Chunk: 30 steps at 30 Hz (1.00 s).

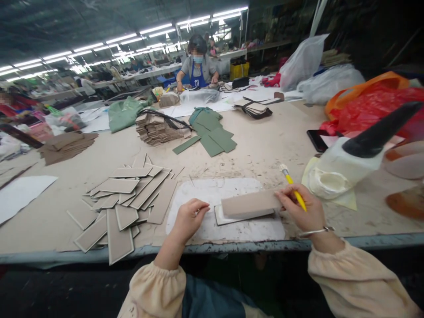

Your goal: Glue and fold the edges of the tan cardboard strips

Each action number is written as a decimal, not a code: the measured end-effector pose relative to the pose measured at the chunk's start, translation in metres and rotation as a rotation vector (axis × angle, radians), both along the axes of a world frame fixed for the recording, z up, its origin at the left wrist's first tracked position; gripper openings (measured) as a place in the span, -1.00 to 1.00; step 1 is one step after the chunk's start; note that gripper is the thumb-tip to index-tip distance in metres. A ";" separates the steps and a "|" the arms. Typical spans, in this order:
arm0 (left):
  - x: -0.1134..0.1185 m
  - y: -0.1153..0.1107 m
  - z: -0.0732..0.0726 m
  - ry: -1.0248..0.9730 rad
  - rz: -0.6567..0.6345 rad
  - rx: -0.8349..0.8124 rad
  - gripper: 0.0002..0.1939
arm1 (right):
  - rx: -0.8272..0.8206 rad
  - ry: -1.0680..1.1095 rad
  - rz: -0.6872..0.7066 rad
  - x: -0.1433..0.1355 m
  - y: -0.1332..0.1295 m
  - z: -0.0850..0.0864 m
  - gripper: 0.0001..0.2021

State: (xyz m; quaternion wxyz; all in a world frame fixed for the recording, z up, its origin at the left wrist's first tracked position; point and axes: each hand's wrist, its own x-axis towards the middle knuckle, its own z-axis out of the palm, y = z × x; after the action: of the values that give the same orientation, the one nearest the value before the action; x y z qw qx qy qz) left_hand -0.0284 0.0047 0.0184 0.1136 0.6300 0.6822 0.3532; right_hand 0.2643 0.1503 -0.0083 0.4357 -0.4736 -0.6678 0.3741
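My right hand (300, 205) pinches the right end of a beige panel (250, 202) and also holds a yellow brush (294, 187), its bristles pointing up and away. The beige panel is tilted above a dark-edged piece (220, 215) with a pale face, which lies on a white board (192, 190). Left of these, my left hand (194, 216) is over the board with thumb and fingertips close together; whether anything small is between them is too small to tell. A loose pile of beige panels with pale edges (124, 187) lies further left.
A white glue container (334, 176) with a dark spout stands at the right, near a phone (318, 140) and red plastic bags (374, 106). Green pieces (212, 132) and a strapped brown stack (159, 128) lie beyond the board. Across the table sits a person in a blue apron (198, 79).
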 end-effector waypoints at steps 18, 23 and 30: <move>0.006 -0.007 -0.024 0.285 -0.223 -0.184 -0.81 | -0.148 -0.066 0.091 -0.017 -0.003 -0.014 -0.79; 0.008 -0.005 -0.021 0.291 -0.233 -0.202 -0.81 | -0.093 -0.158 0.079 -0.017 -0.003 -0.014 -0.82; 0.008 -0.006 -0.021 0.279 -0.231 -0.204 -0.81 | 0.027 -0.226 0.085 -0.019 0.001 -0.019 -0.85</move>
State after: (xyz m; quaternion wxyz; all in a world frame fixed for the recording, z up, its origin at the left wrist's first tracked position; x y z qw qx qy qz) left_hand -0.0206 -0.0014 -0.0027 0.1210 0.7321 0.6469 0.1760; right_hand 0.2452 0.1512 -0.0272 0.3479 -0.4781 -0.7371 0.3273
